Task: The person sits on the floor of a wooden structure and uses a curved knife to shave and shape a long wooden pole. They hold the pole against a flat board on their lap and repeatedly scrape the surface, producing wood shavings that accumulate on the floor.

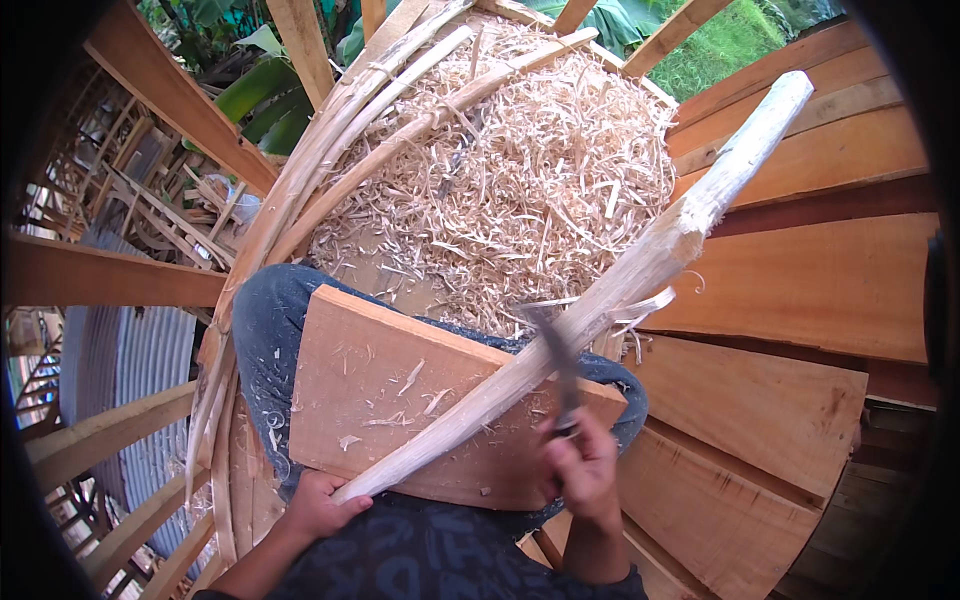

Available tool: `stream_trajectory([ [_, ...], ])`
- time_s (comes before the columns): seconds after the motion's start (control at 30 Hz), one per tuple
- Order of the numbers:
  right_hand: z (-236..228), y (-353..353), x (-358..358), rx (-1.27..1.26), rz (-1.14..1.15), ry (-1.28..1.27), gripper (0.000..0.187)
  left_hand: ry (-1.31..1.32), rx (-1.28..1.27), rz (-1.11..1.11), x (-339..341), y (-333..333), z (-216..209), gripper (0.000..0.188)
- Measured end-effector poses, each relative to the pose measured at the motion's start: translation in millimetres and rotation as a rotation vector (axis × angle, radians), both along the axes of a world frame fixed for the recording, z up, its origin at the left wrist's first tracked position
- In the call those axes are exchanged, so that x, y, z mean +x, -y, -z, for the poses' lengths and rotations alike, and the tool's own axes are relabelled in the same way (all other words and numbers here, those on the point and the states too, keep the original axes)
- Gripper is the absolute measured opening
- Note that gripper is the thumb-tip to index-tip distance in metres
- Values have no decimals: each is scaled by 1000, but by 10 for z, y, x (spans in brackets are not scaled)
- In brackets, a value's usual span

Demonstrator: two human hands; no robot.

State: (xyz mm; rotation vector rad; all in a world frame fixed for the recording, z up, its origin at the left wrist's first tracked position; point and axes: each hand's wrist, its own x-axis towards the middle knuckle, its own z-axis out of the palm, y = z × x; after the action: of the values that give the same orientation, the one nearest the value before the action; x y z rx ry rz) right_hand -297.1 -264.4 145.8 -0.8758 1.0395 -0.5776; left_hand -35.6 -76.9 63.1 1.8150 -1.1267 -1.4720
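A long pale wooden pole (640, 270), stripped of bark, lies slanted across a flat reddish board (390, 400) that rests on my lap. My left hand (318, 505) grips the pole's near end at the board's lower left edge. My right hand (582, 468) is closed on the handle of a knife (555, 350), whose dark blade lies against the pole near its middle. A thin curl of wood (648, 303) peels off the pole just past the blade.
A large heap of wood shavings (520, 170) covers the floor ahead. Several long peeled poles (330, 160) curve along its left side. Wide reddish planks (800, 280) lie to the right. Wooden beams (170, 95) and corrugated metal sheet (130, 360) stand at the left.
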Motion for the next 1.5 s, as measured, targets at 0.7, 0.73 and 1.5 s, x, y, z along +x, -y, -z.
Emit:
stream_trajectory([
  [0.7, 185, -51, -33, -380, -154, -455, 12, 19, 98, 32, 32, 23, -49, 36],
  [0.73, 161, -35, 13, -415, -164, -486, 12, 38, 72, 39, 30, 13, -30, 36],
  [1.5, 93, -468, 268, -739, -288, -1048, 53, 74, -25, -45, -105, 4, -27, 33],
])
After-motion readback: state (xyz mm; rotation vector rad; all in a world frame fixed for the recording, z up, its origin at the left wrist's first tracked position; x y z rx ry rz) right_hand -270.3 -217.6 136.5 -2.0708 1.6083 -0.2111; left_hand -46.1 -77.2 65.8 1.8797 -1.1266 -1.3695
